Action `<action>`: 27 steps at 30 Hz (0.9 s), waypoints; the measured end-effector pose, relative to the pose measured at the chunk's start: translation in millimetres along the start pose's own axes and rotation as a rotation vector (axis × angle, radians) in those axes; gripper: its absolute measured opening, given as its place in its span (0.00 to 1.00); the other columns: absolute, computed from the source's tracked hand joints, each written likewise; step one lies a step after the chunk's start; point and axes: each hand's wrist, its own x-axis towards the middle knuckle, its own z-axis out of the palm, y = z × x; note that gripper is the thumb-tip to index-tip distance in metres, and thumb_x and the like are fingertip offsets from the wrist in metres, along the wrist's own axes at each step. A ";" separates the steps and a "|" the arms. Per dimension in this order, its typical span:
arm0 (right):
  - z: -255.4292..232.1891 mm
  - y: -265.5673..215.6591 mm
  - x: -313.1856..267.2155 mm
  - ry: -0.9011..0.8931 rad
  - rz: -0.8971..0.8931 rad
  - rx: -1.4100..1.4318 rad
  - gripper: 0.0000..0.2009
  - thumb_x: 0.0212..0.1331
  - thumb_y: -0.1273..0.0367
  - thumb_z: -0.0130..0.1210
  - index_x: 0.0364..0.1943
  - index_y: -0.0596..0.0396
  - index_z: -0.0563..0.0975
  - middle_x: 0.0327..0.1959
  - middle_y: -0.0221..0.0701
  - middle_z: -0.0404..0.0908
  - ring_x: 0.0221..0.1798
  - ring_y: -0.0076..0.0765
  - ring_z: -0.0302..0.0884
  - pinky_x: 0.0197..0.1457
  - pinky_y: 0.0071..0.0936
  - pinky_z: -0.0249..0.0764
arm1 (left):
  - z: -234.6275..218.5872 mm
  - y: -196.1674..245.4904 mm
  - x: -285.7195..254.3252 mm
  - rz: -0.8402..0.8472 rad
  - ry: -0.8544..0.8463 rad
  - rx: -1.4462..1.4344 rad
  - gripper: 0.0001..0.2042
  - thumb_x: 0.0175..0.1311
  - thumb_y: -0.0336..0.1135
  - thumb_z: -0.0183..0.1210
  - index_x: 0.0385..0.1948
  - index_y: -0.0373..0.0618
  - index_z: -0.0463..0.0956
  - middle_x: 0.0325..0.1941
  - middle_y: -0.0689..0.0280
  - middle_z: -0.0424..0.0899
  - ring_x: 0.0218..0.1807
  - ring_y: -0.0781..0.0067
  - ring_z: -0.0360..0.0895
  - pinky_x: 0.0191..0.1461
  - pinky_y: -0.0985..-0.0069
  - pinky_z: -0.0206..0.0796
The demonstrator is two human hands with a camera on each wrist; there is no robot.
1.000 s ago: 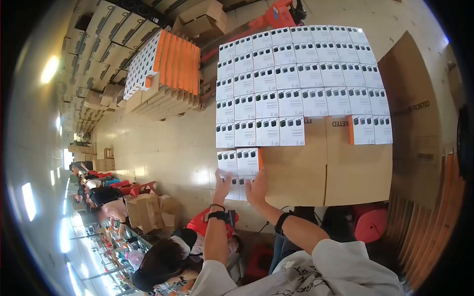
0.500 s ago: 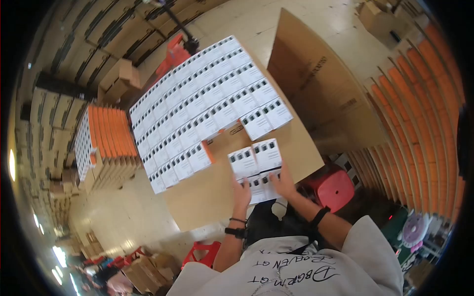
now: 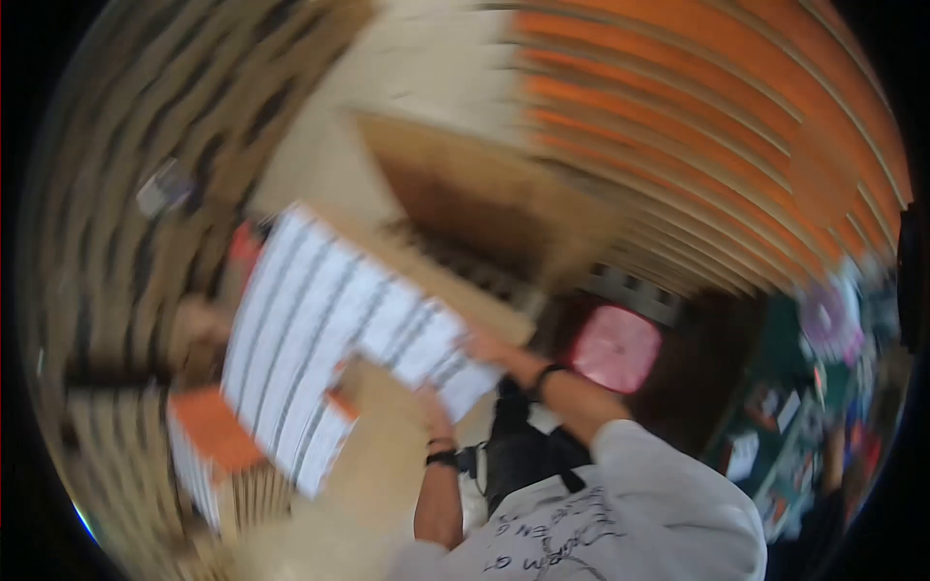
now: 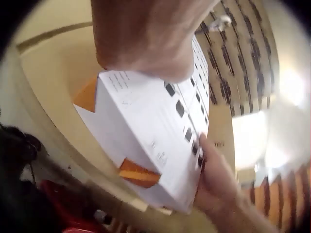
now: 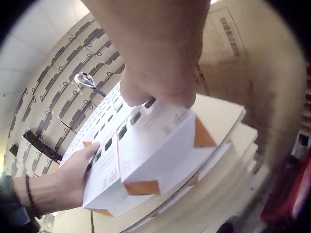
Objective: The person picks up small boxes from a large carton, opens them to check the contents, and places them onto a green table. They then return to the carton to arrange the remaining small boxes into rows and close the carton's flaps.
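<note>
Both hands hold a small block of white printed boxes (image 3: 467, 383) from its two sides, at the near right part of the cardboard-topped stack. My left hand (image 3: 435, 412) grips the left side, its thumb lying over the top edge in the right wrist view. On the opposite side is my right hand (image 3: 492, 351), with a thumb on the top face in the left wrist view. The boxes (image 5: 150, 141) show black device pictures on top and orange at the end flaps. Directly beyond them lie the rows of like boxes (image 3: 320, 320).
Bare cardboard (image 3: 378, 426) shows left of the held boxes. A tall cardboard sheet (image 3: 455, 184) stands past the stack's right edge. A pink-red stool (image 3: 617, 349) is at the right, below stacked orange-sided layers (image 3: 678, 126). Another orange-sided stack (image 3: 218, 431) stands left.
Both hands have carried the block of boxes from the left of the cardboard to its right end, up against the boxes there. The head view has swung round and blurred.
</note>
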 end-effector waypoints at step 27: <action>-163.1 -174.0 -396.3 1.826 0.209 -0.223 0.34 0.67 0.73 0.56 0.76 0.59 0.55 0.73 0.50 0.65 0.74 0.46 0.65 0.74 0.34 0.60 | -85.6 389.9 -296.2 1.509 -0.982 -0.535 0.27 0.76 0.31 0.50 0.73 0.36 0.54 0.75 0.51 0.62 0.75 0.59 0.59 0.77 0.66 0.49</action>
